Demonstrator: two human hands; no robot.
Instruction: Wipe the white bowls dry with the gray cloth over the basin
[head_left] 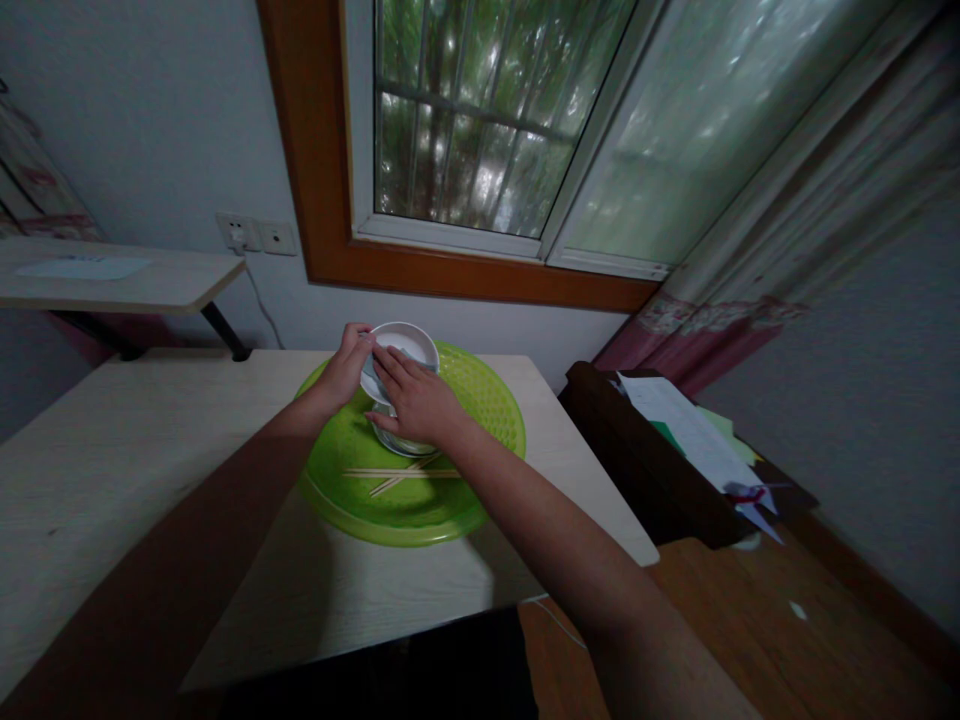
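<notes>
My left hand (346, 368) grips the left rim of a white bowl (405, 335), which is tilted toward me above a green tray (480, 500). My right hand (416, 397) lies over the near part of the bowl, fingers stretched out flat and close together. A greyish patch, maybe a cloth, shows around its fingertips; I cannot make out what it is. Beneath the right hand, more white dishware (397, 445) stands on the tray, mostly hidden. Two pairs of light wooden chopsticks (401, 474) lie crossed on the near side of the tray.
The tray rests on a pale wooden table (112, 480). A raised shelf (120, 290) with a sheet of paper stands at the left. Behind are a wall socket (255, 235) and a window (480, 120). Papers (690, 430) lie on dark furniture to the right.
</notes>
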